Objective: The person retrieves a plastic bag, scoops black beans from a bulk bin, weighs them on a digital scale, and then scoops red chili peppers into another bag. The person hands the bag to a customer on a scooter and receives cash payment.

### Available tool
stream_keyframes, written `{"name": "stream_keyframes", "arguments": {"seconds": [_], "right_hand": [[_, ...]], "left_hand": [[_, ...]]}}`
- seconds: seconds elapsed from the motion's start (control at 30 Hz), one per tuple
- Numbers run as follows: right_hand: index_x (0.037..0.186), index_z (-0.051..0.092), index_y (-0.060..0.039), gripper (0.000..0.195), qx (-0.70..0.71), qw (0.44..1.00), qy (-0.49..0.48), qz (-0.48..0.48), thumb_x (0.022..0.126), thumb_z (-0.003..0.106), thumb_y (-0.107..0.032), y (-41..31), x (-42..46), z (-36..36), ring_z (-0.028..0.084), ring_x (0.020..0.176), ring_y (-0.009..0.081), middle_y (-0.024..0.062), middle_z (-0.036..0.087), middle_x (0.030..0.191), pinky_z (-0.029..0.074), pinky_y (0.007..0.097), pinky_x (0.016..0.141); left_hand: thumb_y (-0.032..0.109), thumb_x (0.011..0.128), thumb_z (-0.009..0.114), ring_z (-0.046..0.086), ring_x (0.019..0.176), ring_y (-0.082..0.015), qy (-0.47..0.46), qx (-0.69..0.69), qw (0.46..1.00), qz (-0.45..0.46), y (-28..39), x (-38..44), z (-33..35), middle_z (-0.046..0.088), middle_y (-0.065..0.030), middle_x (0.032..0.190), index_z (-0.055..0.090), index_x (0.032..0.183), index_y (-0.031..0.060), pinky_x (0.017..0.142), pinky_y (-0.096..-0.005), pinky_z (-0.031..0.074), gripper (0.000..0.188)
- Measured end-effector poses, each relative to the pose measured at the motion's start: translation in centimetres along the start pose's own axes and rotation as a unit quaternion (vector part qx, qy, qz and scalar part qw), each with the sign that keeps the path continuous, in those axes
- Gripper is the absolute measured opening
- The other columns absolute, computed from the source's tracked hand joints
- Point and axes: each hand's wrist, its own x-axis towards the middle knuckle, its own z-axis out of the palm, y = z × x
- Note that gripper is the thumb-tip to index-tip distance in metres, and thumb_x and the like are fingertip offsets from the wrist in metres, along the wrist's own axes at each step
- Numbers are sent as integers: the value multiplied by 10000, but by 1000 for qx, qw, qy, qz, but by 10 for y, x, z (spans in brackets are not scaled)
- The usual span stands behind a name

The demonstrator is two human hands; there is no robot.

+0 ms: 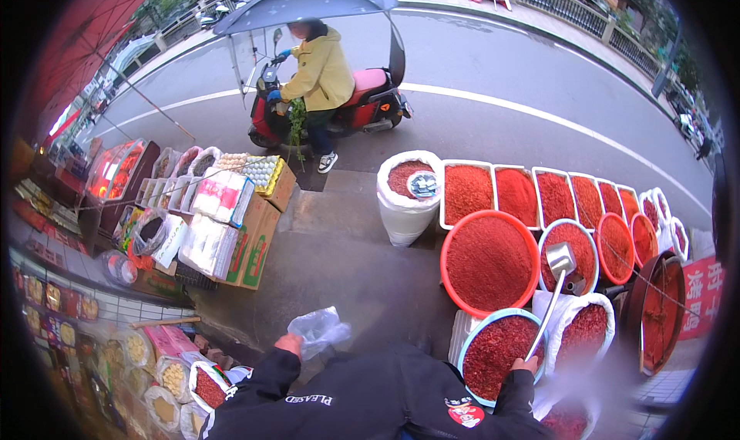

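Observation:
Gripped in my left hand (290, 344) is a thin clear plastic bag (319, 330), held out in front of my dark jacket. My right hand (525, 366) grasps the long handle of a metal scoop (561, 260). The scoop's square head lies over a white-rimmed basin of red chili flakes (581, 237). Below the handle sits a light-blue basin of coarse dark-red chili pieces (491, 356), close to my right hand. Just beyond it stands a large red basin heaped with ground chili (490, 260).
White trays of red chili (467, 194) line the roadside, beside a white sack (407, 220). Egg trays (263, 171) top cardboard boxes (254, 249) at left. A person on a red scooter (329, 93) is at the kerb. More open sacks (173, 376) stand lower left.

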Motion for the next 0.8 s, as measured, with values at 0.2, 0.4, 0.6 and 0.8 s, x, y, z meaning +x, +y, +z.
{"name": "stream_keyframes", "arguments": {"seconds": [0.2,0.4,0.6,0.8], "right_hand": [[877,500,0,192,157,980,63,-105,708,564,-64,-115,-125,22,586,723,408,198,569,745,464,489,736],[835,475,-38,302,246,926,-80,-275,711,738,-118,-244,-249,110,497,654,204,56,484,713,446,353,644],[986,569,-50,305,219,823,-233,-470,760,761,-123,-458,-395,152,518,607,166,40,534,684,469,339,599],[932,546,-17,284,92,738,-366,-559,804,735,-185,-597,-541,220,538,602,196,110,544,662,462,372,581]], "left_hand": [[134,823,629,659,1059,-262,-147,-369,917,30,-57,-18,68,702,-137,1085,694,1134,100,920,-389,512,319],[179,883,581,691,875,-173,34,-557,811,-177,-225,-66,62,733,-75,894,722,1058,85,760,-322,531,243],[344,891,559,680,857,-346,210,-403,857,-244,-340,-96,-23,705,-181,870,711,989,50,773,-441,513,345],[337,882,531,643,901,-426,126,-316,879,-334,-426,-66,6,674,-237,932,697,886,38,804,-505,494,342]]}}
